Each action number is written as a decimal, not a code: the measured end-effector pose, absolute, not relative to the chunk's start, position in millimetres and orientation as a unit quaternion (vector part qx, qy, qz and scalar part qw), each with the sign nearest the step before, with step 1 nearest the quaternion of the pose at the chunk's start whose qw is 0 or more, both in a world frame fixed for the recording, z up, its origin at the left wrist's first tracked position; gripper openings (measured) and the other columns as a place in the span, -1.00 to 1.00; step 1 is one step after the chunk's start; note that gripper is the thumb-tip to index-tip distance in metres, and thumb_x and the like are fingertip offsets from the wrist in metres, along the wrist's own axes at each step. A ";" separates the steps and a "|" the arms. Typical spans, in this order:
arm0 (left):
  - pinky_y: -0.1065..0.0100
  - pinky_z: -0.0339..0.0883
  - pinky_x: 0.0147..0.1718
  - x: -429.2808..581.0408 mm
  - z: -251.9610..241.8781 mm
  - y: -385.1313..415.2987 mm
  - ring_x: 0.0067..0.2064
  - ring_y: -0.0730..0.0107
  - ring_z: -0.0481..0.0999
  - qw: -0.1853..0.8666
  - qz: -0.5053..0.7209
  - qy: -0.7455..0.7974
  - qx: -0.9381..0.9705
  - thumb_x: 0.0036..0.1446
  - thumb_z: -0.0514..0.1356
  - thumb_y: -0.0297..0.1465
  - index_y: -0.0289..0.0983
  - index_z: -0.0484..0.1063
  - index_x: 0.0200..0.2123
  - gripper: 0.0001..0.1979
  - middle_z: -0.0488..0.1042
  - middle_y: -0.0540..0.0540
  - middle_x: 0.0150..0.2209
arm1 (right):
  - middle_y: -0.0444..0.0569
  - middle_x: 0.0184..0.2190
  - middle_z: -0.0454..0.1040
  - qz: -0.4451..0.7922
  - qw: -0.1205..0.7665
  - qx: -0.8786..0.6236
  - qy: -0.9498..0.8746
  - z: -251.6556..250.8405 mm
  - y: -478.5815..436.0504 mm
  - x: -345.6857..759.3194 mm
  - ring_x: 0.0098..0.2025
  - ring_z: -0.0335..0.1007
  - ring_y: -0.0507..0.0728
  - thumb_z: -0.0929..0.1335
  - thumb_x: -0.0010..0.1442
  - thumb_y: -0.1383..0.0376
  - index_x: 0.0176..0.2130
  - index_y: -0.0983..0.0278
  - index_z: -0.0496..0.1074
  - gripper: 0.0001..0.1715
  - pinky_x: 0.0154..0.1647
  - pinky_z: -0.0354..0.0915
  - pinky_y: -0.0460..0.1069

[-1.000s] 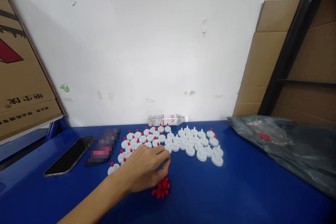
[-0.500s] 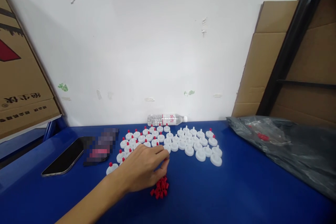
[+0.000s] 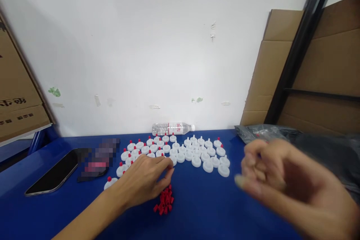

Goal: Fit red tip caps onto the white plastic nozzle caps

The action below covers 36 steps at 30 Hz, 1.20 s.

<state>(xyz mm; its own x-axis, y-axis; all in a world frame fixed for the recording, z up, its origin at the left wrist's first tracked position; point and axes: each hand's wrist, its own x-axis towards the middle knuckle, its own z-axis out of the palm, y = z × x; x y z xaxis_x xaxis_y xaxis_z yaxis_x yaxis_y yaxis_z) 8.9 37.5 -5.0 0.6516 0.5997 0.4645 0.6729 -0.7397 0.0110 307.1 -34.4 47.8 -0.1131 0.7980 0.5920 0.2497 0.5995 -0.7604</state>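
My left hand (image 3: pixel 146 176) reaches over the table with thumb and index finger brought together in a pinch. A white round cap with a narrow spout (image 3: pixel 173 160) is right by its fingertips; whatever is between them is hidden. Just below the fingers lies a small pile of red tip covers (image 3: pixel 164 200). My right hand (image 3: pixel 284 183) is at the right, raised close to the camera and blurred by motion. Its fingers curl inward, the thumb stands apart, and nothing shows between them. White caps with red tips (image 3: pixel 131 146) spread behind my left hand; bare-spouted white caps (image 3: pixel 207 166) sit farther right.
A clear plastic bottle (image 3: pixel 173 128) lies against the white wall. At the left of the blue table (image 3: pixel 197 210) are a phone (image 3: pixel 53 172) and a dark packet (image 3: pixel 98 159), partly pixelated. Grey plastic sheeting (image 3: pixel 253 131) and cardboard (image 3: pixel 270 63) occupy the right side.
My right hand has come into view from the right. My left hand keeps its pinch near the same white cap. The whole view has shifted slightly.
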 end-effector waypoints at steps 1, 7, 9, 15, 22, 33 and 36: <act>0.37 0.16 -0.49 8.6 -6.0 37.3 -0.54 0.44 0.47 0.083 -0.234 -0.348 -0.904 0.33 0.09 -0.46 -0.23 0.42 -0.21 -0.88 0.53 0.07 -0.47 | -0.14 -0.45 0.44 0.245 0.548 -0.404 -0.690 52.0 -20.9 311.5 -0.44 0.47 0.10 0.54 0.09 0.14 -0.42 0.14 0.26 -0.60 -0.47 0.41 -0.04; 0.37 0.21 -0.52 10.1 -9.4 37.8 -0.51 0.42 0.51 0.118 -0.227 -0.326 -0.910 0.39 0.07 -0.42 -0.22 0.42 -0.17 -0.87 0.58 0.01 -0.35 | -0.05 -0.33 0.60 0.233 0.346 -0.525 -0.742 29.5 65.7 368.0 -0.30 0.58 0.21 0.39 0.26 0.04 -0.06 0.14 0.40 -0.67 -0.34 0.45 0.04; 0.36 0.24 -0.49 10.6 -10.1 38.9 -0.47 0.40 0.54 0.127 -0.209 -0.330 -0.912 0.41 0.06 -0.42 -0.21 0.41 -0.08 -0.86 0.60 -0.02 -0.25 | 0.00 -0.27 0.64 0.182 0.286 -0.543 -0.769 13.0 85.5 383.9 -0.21 0.60 0.26 0.38 0.25 0.08 -0.07 0.16 0.47 -0.70 -0.20 0.46 0.10; 0.38 0.17 -0.53 10.1 -9.4 39.4 -0.47 0.46 0.48 0.129 -0.188 -0.314 -0.922 0.47 -0.01 -0.46 -0.20 0.39 -0.02 -0.80 0.55 -0.04 -0.14 | 0.03 -0.17 0.63 0.239 0.218 -0.486 -0.812 -5.0 91.1 395.4 -0.12 0.59 0.24 0.38 0.27 0.10 -0.04 0.20 0.55 -0.66 -0.08 0.50 0.09; 0.40 0.12 -0.53 9.5 -8.7 39.3 -0.52 0.50 0.41 0.146 -0.171 -0.311 -0.923 0.48 -0.01 -0.45 -0.22 0.42 -0.12 -0.79 0.54 -0.02 -0.23 | -0.02 -0.16 0.60 0.197 0.180 -0.450 -0.852 -3.0 75.8 380.5 -0.20 0.57 0.19 0.39 0.27 0.08 0.06 0.11 0.53 -0.60 -0.22 0.49 0.03; 0.43 0.17 -0.58 11.1 -6.3 34.3 -0.53 0.49 0.45 0.148 -0.210 -0.317 -0.913 0.34 -0.03 -0.64 -0.18 0.41 0.05 -0.62 0.58 -0.06 -0.16 | -0.02 -0.16 0.61 0.077 0.222 -0.511 -0.827 25.9 63.8 368.0 -0.23 0.58 0.19 0.33 0.35 -0.03 0.03 0.15 0.46 -0.59 -0.23 0.45 0.04; 0.41 0.27 -0.55 12.3 -6.3 34.5 -0.48 0.45 0.52 0.142 -0.254 -0.314 -0.904 0.38 0.00 -0.59 -0.16 0.39 0.11 -0.63 0.59 -0.08 -0.10 | -0.01 -0.07 0.58 0.006 0.262 -0.461 -0.848 40.8 48.4 337.8 -0.23 0.57 0.16 0.32 0.38 0.03 0.10 0.11 0.44 -0.62 -0.23 0.47 0.04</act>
<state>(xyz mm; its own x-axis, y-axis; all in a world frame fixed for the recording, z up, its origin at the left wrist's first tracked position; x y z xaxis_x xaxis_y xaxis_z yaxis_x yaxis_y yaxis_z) 12.3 34.5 -6.3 0.6733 0.4951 0.5492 0.6401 -0.7621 -0.0976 337.8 48.4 40.8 -0.4370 0.7853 0.4385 0.7789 0.5742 -0.2521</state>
